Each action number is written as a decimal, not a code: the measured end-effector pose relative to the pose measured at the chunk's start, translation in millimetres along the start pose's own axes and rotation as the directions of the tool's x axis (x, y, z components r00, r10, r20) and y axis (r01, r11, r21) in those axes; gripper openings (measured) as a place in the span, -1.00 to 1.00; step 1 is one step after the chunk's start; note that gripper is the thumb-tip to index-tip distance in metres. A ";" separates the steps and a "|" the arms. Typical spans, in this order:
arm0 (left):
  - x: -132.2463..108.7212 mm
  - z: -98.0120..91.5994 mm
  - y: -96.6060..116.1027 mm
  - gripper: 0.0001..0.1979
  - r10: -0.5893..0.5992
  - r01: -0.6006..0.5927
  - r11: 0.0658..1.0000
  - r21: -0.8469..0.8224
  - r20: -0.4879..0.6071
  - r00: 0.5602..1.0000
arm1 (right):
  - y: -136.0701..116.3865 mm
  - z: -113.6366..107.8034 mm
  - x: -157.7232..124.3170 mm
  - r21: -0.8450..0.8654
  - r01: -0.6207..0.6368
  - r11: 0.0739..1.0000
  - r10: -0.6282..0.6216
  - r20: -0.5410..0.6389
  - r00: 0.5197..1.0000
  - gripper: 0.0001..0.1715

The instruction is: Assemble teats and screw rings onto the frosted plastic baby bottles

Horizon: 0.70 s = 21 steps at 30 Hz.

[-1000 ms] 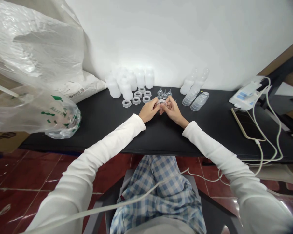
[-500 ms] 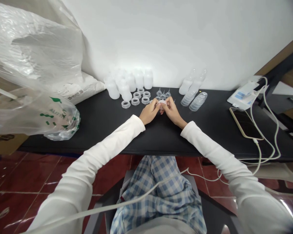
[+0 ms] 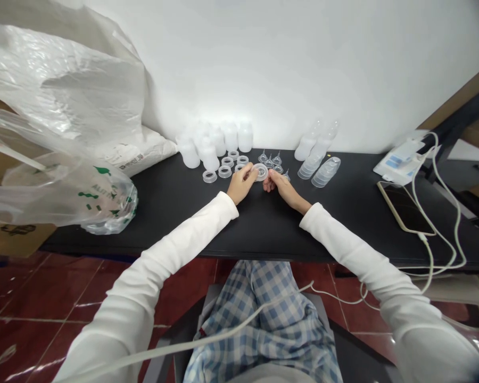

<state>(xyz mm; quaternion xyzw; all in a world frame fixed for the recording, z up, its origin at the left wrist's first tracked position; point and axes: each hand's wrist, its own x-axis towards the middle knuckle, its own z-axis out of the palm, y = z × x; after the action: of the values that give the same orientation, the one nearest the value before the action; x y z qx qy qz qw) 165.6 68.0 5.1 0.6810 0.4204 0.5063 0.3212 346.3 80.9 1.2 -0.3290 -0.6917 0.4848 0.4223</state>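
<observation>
My left hand (image 3: pixel 241 183) pinches a clear bottle collar ring (image 3: pixel 260 172) by its left edge, tilted so its round face shows, with a clear piece inside the opening. My right hand (image 3: pixel 281 187) is just to the right of the ring, its fingers loosely bent and nothing visible in them; whether a fingertip touches the rim I cannot tell. Several more collar rings (image 3: pixel 225 171) lie left of my hands, partly covered by the left one. Clear bottle nipples (image 3: pixel 269 161) with pointed tips stand just beyond my hands.
White bottles (image 3: pixel 210 155) stand by the wall at back left. Bottles with nipples (image 3: pixel 305 144) and stacked clear caps (image 3: pixel 326 172) are at the right. A phone (image 3: pixel 405 206) with cables lies far right, and a plastic bag (image 3: pixel 107 199) sits at the left on the black table (image 3: pixel 259 234).
The collar ring has turned from edge-on to showing its round face. My right hand has come away from its two-handed grip, while the left keeps hold. The camera view has shifted slightly.
</observation>
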 end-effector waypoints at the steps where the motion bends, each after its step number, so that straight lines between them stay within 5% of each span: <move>1: 0.1 0.5 0.4 -0.34 0.006 -0.005 1.000 -0.028 0.026 1.000 | -0.5 -0.6 0.8 0.025 -0.018 1.000 0.018 0.002 1.000 -0.21; 6: -2.1 4.9 -3.0 -0.44 -0.003 0.026 0.994 -0.110 0.206 0.979 | -9.0 0.7 -3.4 0.192 -0.028 0.981 0.051 -0.113 0.992 -0.31; 10: -5.8 4.2 -3.7 -0.65 0.010 -0.039 0.991 0.129 0.219 0.976 | -12.8 2.2 -6.2 0.222 -0.020 0.975 0.060 -0.174 0.983 -0.37; 13: -5.7 -2.0 0.1 -0.70 0.124 -0.179 0.917 0.356 0.173 0.977 | -13.9 0.1 -5.4 0.214 0.004 0.977 0.042 -0.210 0.977 -0.38; 15: -2.8 -9.6 1.6 -0.60 0.205 -0.202 0.839 0.505 0.050 0.978 | -14.6 -2.7 -4.5 0.195 0.027 0.980 0.021 -0.240 0.971 -0.41; 17: 2.2 -19.6 1.0 -0.51 0.229 -0.074 0.801 0.594 -0.190 0.955 | -14.3 -5.8 -3.7 0.182 0.044 0.982 0.006 -0.268 0.963 -0.43; 21: 13.2 -39.5 -4.4 -0.25 0.178 0.231 0.795 0.561 -0.580 0.795 | -7.6 -9.5 -1.8 0.193 0.059 0.979 -0.001 -0.291 0.957 -0.41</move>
<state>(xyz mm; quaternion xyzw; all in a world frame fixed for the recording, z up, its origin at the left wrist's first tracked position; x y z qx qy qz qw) 128.3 82.2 17.9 0.5418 0.6497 0.5300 -0.0585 355.3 80.8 9.5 -0.3417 -0.5753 0.4920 0.5570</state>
